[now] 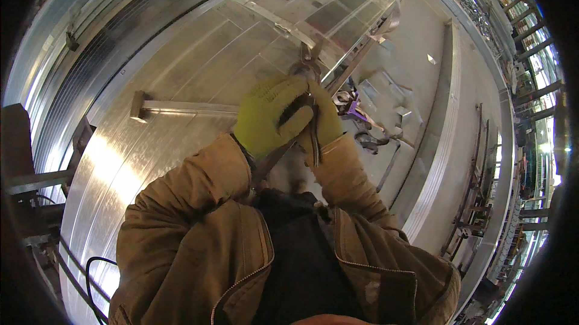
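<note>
Both left hand and right hand, gloved yellow-green, gripping dark metal tool; shiny metal panels lying at left.

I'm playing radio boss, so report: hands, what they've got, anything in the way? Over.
Left hand and right hand together, curled. Dark strap-like piece between them. Purple thing lies right, seemingly not blocking.

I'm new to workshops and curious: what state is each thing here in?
Left hand in yellow-green glove, curled, seemingly around dark flat strap
Right hand in yellow-green glove, beside the left, grip partly hidden
Dark flat strap, partly hidden by the hands
Brown zip-front jacket, unzipped
Long silver metal bar, lying across the panels
Broad shiny silver panels, side by side
</note>
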Demonstrator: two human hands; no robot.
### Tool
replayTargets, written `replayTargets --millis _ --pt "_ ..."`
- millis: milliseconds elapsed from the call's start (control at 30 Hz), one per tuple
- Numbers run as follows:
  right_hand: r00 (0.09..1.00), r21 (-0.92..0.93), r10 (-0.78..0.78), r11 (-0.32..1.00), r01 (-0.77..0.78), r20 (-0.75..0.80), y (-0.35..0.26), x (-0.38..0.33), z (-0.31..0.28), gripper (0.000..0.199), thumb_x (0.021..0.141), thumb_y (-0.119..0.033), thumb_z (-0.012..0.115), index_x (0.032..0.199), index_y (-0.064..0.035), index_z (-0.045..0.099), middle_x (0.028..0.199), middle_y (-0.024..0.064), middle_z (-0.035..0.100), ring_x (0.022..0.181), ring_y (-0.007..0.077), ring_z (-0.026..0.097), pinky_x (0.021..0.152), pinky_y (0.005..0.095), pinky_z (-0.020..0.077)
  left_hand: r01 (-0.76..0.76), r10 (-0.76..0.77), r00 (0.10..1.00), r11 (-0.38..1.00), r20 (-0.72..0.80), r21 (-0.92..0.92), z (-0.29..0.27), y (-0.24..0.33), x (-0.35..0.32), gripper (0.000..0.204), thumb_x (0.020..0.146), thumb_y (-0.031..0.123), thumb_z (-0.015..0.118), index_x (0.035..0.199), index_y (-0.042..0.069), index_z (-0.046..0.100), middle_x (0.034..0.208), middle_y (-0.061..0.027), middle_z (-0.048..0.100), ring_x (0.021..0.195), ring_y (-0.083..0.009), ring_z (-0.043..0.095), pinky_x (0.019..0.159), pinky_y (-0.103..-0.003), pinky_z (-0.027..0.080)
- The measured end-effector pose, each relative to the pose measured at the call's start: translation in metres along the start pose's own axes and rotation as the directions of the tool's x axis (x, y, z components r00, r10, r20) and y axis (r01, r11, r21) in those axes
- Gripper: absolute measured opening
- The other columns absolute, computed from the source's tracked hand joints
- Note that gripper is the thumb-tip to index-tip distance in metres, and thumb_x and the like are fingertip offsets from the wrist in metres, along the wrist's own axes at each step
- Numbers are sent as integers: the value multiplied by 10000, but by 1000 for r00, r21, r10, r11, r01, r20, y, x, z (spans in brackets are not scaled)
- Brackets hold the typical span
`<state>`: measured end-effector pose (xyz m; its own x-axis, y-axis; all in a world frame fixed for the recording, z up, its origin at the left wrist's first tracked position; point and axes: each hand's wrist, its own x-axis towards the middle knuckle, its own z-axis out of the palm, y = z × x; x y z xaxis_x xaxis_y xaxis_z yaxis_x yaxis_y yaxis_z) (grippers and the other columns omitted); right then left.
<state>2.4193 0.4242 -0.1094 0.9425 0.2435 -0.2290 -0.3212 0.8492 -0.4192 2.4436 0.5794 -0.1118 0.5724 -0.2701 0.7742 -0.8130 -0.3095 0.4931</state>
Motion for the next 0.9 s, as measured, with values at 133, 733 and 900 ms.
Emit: replayTargets --millis 133,733,900 --pt "993 72 58 996 -50 -100 -3 6 11 416 1045 -420 616 1270 -71 640 1228 117 691 1130 295 670 1015 446 562 -36 36 999 998 -10 -48 -4 2 7 504 880 337 783 1290 63 677 1298 -180 702 1199 -435 641 1037 -548 502" --pt "887 -805 194 373 -461 -418 -104 -5 18 427 1041 -441 599 1273 -87 654 1127 106 681 1018 241 664 913 416 549 180 -350 847 897 -401 -403 60 94 32 594 814 269 799 1320 25 603 1364 -241 522 1251 -504 508 1081 -585 412" --pt "958 -600 117 758 -256 -262 -70 -7 -14 426 1030 -436 616 1266 -84 661 1084 106 677 963 234 660 865 405 543 82 -111 987 971 -119 -225 53 45 -1 547 750 289 810 1230 71 668 1274 -154 615 1272 -399 546 1110 -576 413"
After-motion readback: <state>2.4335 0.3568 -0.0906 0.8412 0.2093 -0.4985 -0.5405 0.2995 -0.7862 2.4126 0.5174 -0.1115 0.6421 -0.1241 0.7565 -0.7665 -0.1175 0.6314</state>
